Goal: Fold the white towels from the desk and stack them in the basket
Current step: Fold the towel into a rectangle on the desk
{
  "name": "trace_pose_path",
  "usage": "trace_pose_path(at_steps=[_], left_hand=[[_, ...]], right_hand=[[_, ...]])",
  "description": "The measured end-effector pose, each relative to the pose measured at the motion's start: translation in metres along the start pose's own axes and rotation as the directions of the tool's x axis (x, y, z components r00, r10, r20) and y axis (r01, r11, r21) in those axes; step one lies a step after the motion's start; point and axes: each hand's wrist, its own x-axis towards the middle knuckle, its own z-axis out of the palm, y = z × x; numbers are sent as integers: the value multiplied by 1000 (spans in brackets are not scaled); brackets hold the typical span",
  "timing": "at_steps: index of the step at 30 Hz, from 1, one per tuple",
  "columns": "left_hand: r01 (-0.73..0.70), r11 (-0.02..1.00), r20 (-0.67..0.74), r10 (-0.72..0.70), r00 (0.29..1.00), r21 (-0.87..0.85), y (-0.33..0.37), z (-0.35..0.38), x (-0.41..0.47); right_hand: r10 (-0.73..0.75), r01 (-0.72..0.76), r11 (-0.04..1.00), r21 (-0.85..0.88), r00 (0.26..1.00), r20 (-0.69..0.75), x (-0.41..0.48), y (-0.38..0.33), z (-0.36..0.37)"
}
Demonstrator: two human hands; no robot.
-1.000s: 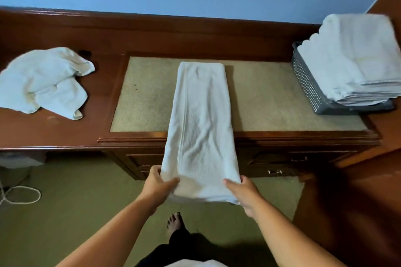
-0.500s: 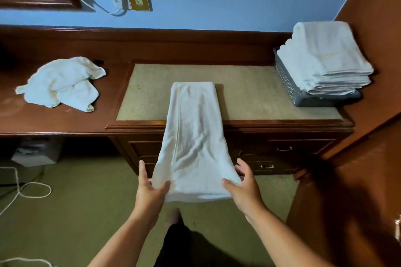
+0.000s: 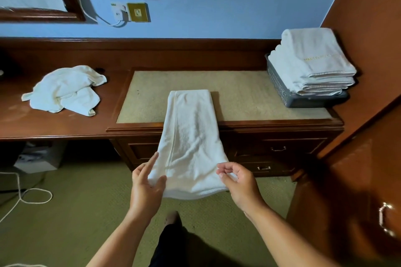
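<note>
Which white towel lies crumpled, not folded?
The crumpled towel on the left end of the desk: a loose heap. The long towel over the front edge is folded into a strip, and the stacked towels in the basket lie flat.

Both forearms are bare from the bottom edge of the view up to the wrists, and the left hand (image 3: 147, 188) and right hand (image 3: 240, 184) are bare too. Between the arms shows a plain black fabric trouser leg (image 3: 171, 245), with a bare foot (image 3: 171, 217) at its hem.

Terry-cloth towel (image 3: 191, 136) matt; desk (image 3: 54, 123) glossy wood (basket (image 3: 280, 86) perforated plastic).
</note>
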Motion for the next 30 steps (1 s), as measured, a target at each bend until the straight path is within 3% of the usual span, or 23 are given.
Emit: trace_pose_path(at_steps=[16,20,28,30], left_hand=[[11,984,41,-3,999,-181,5,2,-9],[21,963,34,-12,999,-268,12,7,3],[145,894,35,-144,989,-424,45,15,64],[172,860,34,-178,983,-480,60,21,82]], right_hand=[[27,-28,996,90,1000,14,-6,6,-14],[18,-24,984,179,999,38,1,-3,-19],[-86,50,965,259,988,128,56,-26,-27],[-106,80,975,206,987,119,78,-33,-25]])
